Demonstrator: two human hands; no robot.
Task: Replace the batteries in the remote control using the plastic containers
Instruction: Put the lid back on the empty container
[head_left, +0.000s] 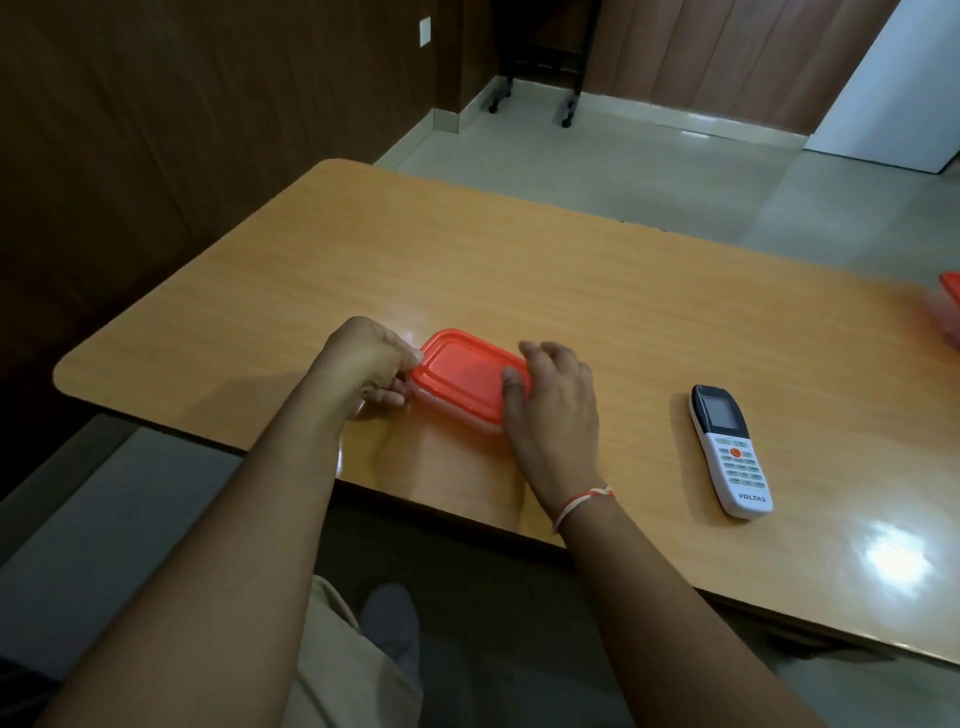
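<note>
Head view: the plastic container (470, 382) sits on the table (571, 291) between the two hands, its orange lid on. The left hand (366, 364) pinches the lid's left corner, fingers curled under the rim; the right hand (553, 395) clasps the right end, thumb lying on the lid. It looks light, thin and slightly flexible, so I'd peel at a corner lip while holding the base down. Contents can't be made out. The remote control (730, 451) lies face up, well to the right of the right hand.
</note>
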